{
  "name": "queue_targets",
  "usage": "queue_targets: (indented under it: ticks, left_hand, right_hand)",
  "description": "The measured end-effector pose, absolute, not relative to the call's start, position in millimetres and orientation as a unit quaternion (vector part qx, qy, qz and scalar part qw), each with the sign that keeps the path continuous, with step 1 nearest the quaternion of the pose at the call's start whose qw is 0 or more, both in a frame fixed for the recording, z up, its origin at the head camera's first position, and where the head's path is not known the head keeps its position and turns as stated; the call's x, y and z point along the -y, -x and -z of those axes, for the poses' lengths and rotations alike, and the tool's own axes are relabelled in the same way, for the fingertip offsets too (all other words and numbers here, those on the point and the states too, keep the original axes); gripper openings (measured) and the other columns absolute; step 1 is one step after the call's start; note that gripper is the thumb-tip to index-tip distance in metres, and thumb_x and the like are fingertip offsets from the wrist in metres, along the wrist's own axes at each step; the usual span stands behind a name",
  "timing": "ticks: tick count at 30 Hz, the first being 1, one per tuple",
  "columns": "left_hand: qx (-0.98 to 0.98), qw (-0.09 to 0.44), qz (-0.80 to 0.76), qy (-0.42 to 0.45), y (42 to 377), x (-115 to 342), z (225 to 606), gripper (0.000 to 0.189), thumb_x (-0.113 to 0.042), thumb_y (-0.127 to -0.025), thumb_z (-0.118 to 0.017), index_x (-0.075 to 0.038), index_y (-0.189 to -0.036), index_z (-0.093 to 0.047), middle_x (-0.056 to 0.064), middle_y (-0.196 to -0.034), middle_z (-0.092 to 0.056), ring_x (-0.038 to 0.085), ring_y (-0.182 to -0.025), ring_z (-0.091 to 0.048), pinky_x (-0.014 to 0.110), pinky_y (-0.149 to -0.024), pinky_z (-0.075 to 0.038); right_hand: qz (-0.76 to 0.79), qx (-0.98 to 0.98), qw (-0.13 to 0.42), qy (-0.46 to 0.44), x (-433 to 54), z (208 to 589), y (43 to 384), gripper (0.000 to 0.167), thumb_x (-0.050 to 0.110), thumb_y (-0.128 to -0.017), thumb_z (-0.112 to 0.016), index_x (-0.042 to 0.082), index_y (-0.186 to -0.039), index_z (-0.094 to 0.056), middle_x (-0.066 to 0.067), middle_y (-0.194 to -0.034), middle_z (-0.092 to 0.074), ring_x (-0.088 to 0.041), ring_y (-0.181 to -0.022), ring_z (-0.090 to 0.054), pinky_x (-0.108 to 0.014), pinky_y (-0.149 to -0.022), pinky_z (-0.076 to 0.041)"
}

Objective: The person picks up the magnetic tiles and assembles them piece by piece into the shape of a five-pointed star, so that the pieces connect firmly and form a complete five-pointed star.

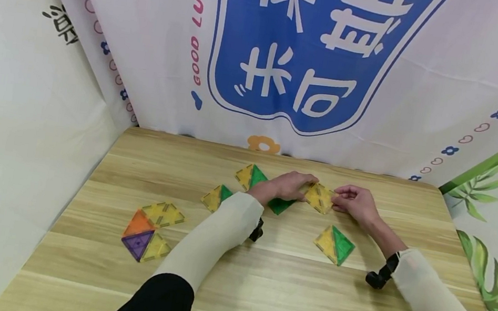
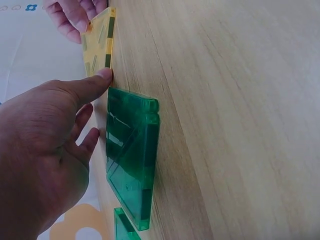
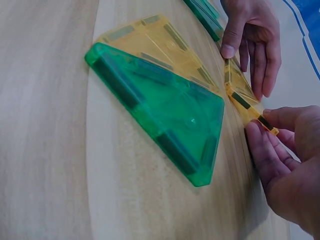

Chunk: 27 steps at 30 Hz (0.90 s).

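Your black sleeve [image 1: 157,299] lay near, and farther off your left hand [image 1: 289,187] and right hand [image 1: 357,203] pinched the yellow tile [image 1: 319,198] by its left and right ends.

Your left hand [image 1: 289,187] and right hand [image 1: 357,203] hold yellow tiles [image 1: 319,198] between them; a yellow-and-green pair [image 1: 336,246] lies nearer you.
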<state>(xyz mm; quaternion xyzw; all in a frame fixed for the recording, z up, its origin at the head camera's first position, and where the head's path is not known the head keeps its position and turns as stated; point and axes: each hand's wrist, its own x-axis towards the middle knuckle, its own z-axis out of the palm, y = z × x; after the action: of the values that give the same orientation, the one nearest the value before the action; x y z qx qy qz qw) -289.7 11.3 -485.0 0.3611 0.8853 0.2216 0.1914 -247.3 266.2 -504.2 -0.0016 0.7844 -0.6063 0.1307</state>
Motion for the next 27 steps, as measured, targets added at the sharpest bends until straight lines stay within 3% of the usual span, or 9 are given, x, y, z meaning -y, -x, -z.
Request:
queue_targets:
  ticks: [10, 21, 27]
  left_hand:
    - [-0.885, 0.197, -0.235, -0.352, 289, -13, 485, 0.06, -0.006, -0.107, -0.062, -0.012, -0.163, -0.041, 0.006, -0.164, -0.047, 0.023, -0.15, -0.044, 0.033, -0.122, -0.038]
    - [-0.881, 0.193, -0.243, -0.358, 284, -9, 484, 0.062, -0.009, -0.106, -0.064, -0.009, -0.163, -0.04, 0.008, -0.164, -0.046, 0.023, -0.152, -0.042, 0.034, -0.125, -0.034]
    - [-0.885, 0.173, -0.234, -0.364, 275, 3, 475, 0.062, -0.017, -0.106, -0.066, -0.009, -0.163, -0.04, 0.007, -0.164, -0.046, 0.024, -0.151, -0.044, 0.036, -0.125, -0.035]
  right_hand:
    - [0.421, -0.903, 0.062, 0.059, -263, 506, 245, 0.031, 0.015, -0.093, -0.083, -0.005, -0.116, -0.075, -0.017, -0.101, -0.075, -0.011, -0.077, -0.067, -0.019, -0.065, -0.055]
    - [0.396, -0.914, 0.05, 0.069, -259, 502, 242, 0.028, 0.014, -0.095, -0.081, -0.003, -0.115, -0.075, -0.018, -0.102, -0.076, -0.014, -0.077, -0.067, -0.02, -0.062, -0.054]
    - [0.383, -0.92, 0.031, 0.077, -257, 495, 238, 0.026, 0.017, -0.096, -0.08, 0.0, -0.115, -0.076, -0.018, -0.106, -0.076, -0.021, -0.086, -0.07, -0.022, -0.065, -0.054]
